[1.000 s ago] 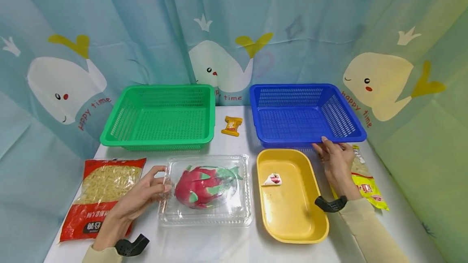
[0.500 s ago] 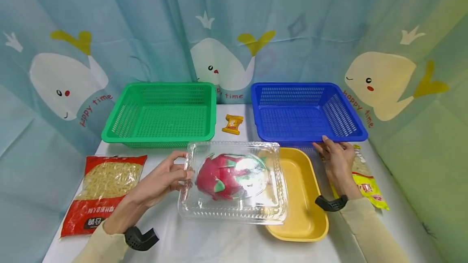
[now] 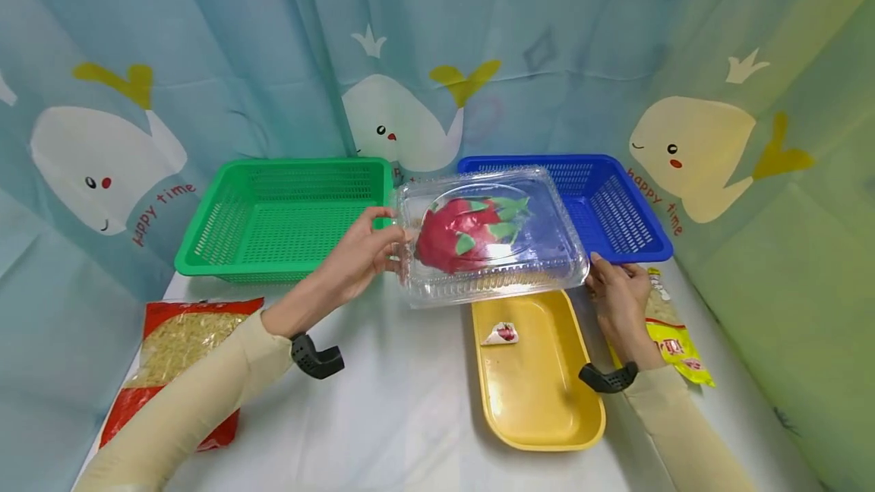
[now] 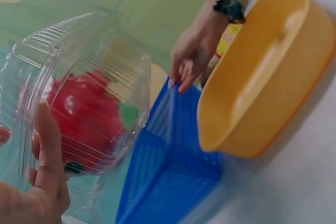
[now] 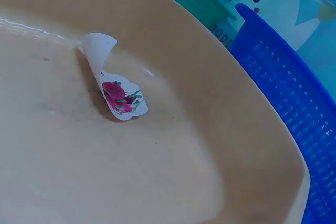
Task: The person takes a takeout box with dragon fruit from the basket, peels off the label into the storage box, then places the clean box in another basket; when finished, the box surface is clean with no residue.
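Note:
My left hand [image 3: 358, 257] pinches the left edge of a clear plastic clamshell box [image 3: 550, 253], held up off the table. Inside the box lies a red and green dragon fruit [image 3: 454, 235]. The box is tilted and hangs partly over the blue basket [image 3: 642, 222], covering the basket's left part in the head view. My right hand [image 3: 620, 302] grips the blue basket's front rim, thumb on top; the left wrist view shows this hold too. Beneath the box stands a yellow tray [image 3: 540, 408] with a curled dragon fruit sticker [image 3: 503, 333] in it.
A green basket [image 3: 287, 272] stands at the back left. The red noodle bag [image 3: 184, 332] lies at the left, partly under my left sleeve. A yellow snack bag [image 3: 673, 344] lies beyond my right hand. A whale-print curtain [image 3: 294, 97] closes off the back.
My left hand has lifted the clamshell box with the dragon fruit from the table and carried it right and away from me, over the blue basket. My right hand stays on the basket rim.

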The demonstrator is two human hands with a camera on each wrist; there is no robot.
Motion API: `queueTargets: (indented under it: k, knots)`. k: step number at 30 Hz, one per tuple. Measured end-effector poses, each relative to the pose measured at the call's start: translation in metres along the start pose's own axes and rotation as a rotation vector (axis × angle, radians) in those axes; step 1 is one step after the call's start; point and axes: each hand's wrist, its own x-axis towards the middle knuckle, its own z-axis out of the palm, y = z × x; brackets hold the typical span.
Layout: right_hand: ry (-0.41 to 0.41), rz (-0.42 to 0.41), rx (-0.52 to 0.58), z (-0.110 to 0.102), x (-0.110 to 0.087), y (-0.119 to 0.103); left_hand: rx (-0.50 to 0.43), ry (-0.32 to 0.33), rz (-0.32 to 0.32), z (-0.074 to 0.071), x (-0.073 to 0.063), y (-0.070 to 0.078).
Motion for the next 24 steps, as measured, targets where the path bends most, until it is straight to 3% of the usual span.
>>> queueTargets:
  k: [6,11,17,24]
  knots:
    - [-0.024,-0.023,-0.031,-0.002,-0.002,0.002,-0.016,0.009,-0.02,0.019,0.039,0.004]
    - [-0.039,-0.048,-0.023,0.001,-0.002,0.006,-0.018,0.017,-0.016,0.026,0.065,0.002]
    - [-0.034,-0.082,-0.004,0.004,-0.001,0.009,-0.013,-0.005,0.027,0.032,0.095,-0.007]
    - [-0.023,-0.044,0.028,0.002,-0.002,0.004,-0.031,-0.025,0.028,0.05,0.13,-0.018]
